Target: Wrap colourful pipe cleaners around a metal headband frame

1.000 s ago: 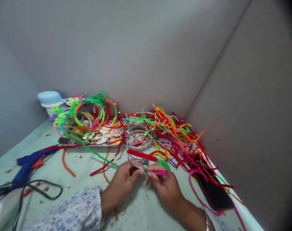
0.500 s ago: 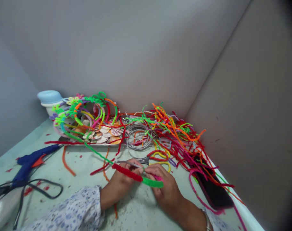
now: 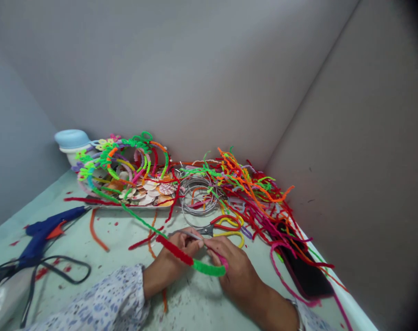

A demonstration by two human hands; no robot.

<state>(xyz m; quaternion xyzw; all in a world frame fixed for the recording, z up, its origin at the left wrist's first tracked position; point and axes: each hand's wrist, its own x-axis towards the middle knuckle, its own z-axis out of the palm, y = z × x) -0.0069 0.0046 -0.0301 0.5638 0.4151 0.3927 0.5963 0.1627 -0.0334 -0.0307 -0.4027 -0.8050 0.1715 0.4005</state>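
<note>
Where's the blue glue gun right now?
In the head view the blue glue gun lies on the table's far left, well left of the left hand, in front of the tray of pipe-cleaner headbands.

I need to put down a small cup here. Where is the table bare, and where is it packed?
Bare table lies between the glue gun and the left hand. The pipe-cleaner heap, the tray and the scissors crowd the back.
</note>
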